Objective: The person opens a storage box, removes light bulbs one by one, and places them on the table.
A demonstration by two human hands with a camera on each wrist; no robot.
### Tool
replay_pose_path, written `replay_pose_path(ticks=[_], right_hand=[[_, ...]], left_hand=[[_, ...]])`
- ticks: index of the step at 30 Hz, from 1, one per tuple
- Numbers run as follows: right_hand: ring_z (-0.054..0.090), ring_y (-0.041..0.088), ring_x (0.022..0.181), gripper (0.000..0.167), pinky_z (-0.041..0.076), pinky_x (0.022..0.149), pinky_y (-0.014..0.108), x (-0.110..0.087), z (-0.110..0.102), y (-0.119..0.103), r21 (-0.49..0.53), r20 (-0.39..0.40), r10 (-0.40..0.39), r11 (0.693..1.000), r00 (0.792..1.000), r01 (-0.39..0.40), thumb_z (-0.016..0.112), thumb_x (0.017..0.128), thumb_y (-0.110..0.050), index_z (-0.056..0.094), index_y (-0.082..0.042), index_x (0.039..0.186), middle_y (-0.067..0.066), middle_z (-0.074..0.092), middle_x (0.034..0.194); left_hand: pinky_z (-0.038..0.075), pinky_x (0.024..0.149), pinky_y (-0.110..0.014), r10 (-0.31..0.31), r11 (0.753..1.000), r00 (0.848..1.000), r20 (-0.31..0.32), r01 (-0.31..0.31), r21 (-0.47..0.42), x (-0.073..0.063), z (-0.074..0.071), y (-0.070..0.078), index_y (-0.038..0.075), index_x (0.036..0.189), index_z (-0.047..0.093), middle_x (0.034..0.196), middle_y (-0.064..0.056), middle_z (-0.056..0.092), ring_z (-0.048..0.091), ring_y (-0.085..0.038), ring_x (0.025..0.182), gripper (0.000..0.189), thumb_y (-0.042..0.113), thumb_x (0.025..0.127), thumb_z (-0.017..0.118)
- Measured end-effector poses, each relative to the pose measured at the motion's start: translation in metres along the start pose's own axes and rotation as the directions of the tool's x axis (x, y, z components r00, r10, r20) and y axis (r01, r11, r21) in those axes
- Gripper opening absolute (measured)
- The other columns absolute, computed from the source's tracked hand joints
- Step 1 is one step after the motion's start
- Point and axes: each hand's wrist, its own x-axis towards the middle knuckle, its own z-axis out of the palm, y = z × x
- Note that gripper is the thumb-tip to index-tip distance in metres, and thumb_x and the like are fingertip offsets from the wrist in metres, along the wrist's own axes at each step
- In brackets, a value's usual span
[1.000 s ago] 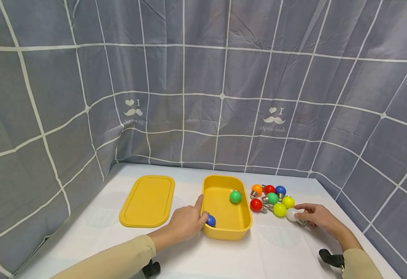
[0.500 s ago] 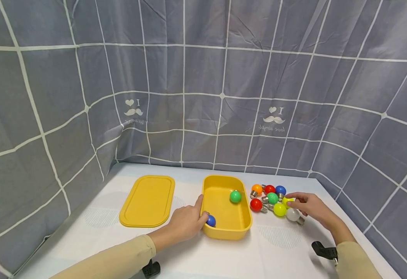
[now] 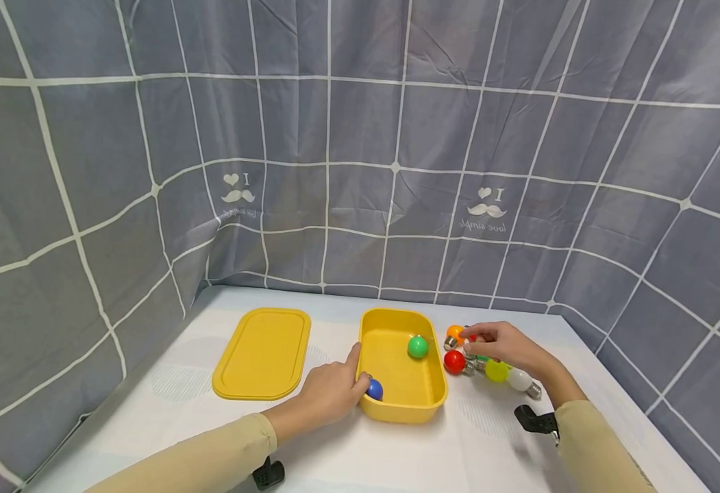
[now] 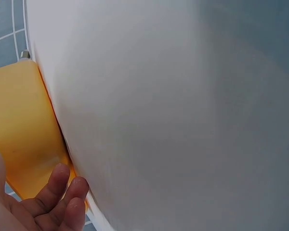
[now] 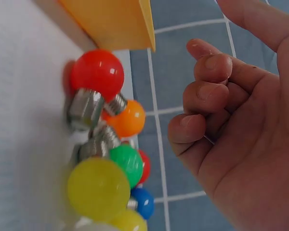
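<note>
A yellow plastic box (image 3: pixel 402 413) stands at the middle of the table, with a green bulb (image 3: pixel 418 346) and a blue bulb (image 3: pixel 375 389) inside. My left hand (image 3: pixel 329 392) holds the box's left wall, index finger along the rim and thumb over it near the blue bulb. My right hand (image 3: pixel 510 348) hovers above a cluster of small coloured bulbs, fingers loosely bent around nothing. The cluster includes a red bulb (image 3: pixel 454 362), an orange bulb (image 5: pixel 129 119), a yellow bulb (image 5: pixel 98 189) and a white bulb (image 3: pixel 519 379). In the head view my right hand covers some of them.
A flat yellow lid (image 3: pixel 262 352) lies left of the box. The table has a white cloth (image 3: pixel 168 438). Grey checked curtain (image 3: pixel 360 137) surrounds the back and both sides.
My right hand has let go of the white bulb and moved left and farther back over the cluster. The left hand and the box stay in place.
</note>
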Motion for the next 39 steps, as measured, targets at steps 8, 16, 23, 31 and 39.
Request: replay_pose_path(ticks=[8,16,23,31,39], right_hand=[[0.054,0.025,0.075,0.043,0.048,0.065,0.03,0.021,0.012,-0.032,0.005,0.117,-0.108,0.994,0.987,0.108,0.073,0.091,-0.035,0.07,-0.01,0.126,0.013,0.063,0.086],[0.052,0.018,0.075,0.047,0.046,0.069,0.03,0.038,0.03,-0.055,-0.012,0.196,-0.155,0.987,0.968,0.161,0.073,0.09,-0.037,0.07,-0.006,0.125,0.0,0.058,0.081],[0.053,0.022,0.071,0.041,0.046,0.067,0.03,0.05,0.047,-0.068,-0.02,0.255,-0.185,0.98,0.949,0.197,0.072,0.09,-0.034,0.072,-0.009,0.123,0.006,0.055,0.073],[0.052,0.027,0.068,0.046,0.043,0.064,0.027,0.067,0.066,-0.08,-0.043,0.337,-0.205,0.972,0.919,0.233,0.07,0.09,-0.039,0.07,-0.009,0.126,0.004,0.054,0.072],[0.042,0.026,0.054,0.04,0.037,0.055,0.024,0.073,0.082,-0.09,-0.047,0.392,-0.214,0.967,0.895,0.251,0.071,0.091,-0.034,0.072,-0.009,0.123,0.005,0.049,0.064]], left_hand=[[0.03,0.045,-0.029,-0.007,1.0,1.0,0.0,0.007,0.004,0.0,-0.001,0.002,0.003,0.156,0.032,0.052,0.004,0.043,0.039,-0.013,0.044,0.068,0.038,0.099,0.042],[0.029,0.045,-0.028,-0.011,1.0,1.0,-0.003,0.011,0.005,-0.001,0.0,0.0,0.003,0.156,0.032,0.051,0.005,0.041,0.038,-0.013,0.043,0.068,0.039,0.099,0.041],[0.029,0.046,-0.029,-0.02,1.0,1.0,0.02,0.02,-0.002,0.0,0.0,0.001,0.005,0.157,0.031,0.052,0.006,0.043,0.04,-0.012,0.044,0.068,0.041,0.1,0.041],[0.03,0.045,-0.029,-0.03,0.999,0.999,0.02,0.029,0.014,0.0,-0.001,0.002,0.005,0.156,0.031,0.051,0.005,0.044,0.041,-0.013,0.043,0.067,0.04,0.1,0.042],[0.029,0.045,-0.028,-0.031,0.999,0.999,0.022,0.031,0.028,-0.001,-0.001,0.002,0.004,0.156,0.032,0.051,0.006,0.043,0.04,-0.013,0.042,0.069,0.041,0.099,0.041]])
